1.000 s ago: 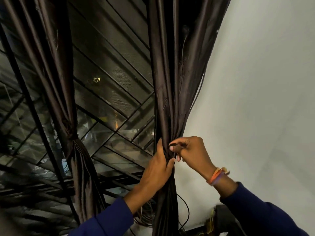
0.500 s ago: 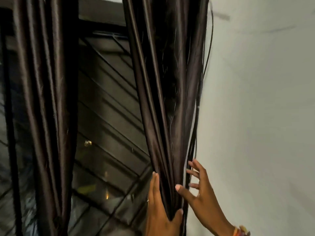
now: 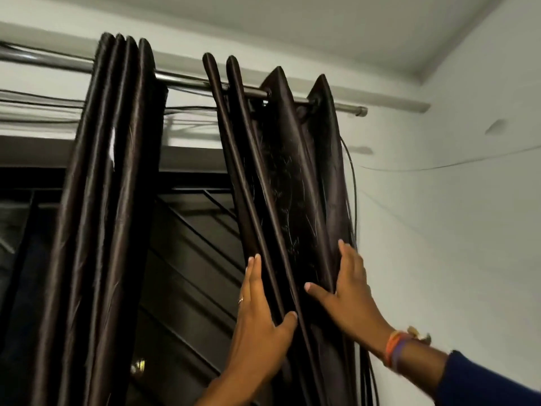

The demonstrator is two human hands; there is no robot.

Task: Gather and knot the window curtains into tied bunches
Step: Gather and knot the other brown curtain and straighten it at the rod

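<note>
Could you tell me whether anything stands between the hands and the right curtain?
Nothing visible does: the left hand and right hand already press flat on the right curtain's folds. Thin cables hang along its wall-side edge.

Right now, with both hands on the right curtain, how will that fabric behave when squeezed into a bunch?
Right curtain likely floppy: it hangs in soft folds from the rod. Probably slippery, given its satin sheen. Left hand and right hand may need firm grips.

Curtains (image 3: 281, 183) seen as dark brown satin-like cloth, glossy, smooth. Rod (image 3: 187, 79) seen as polished metal. Wall (image 3: 456, 230) painted matt. Wristbands (image 3: 395, 351) look woven.
</note>
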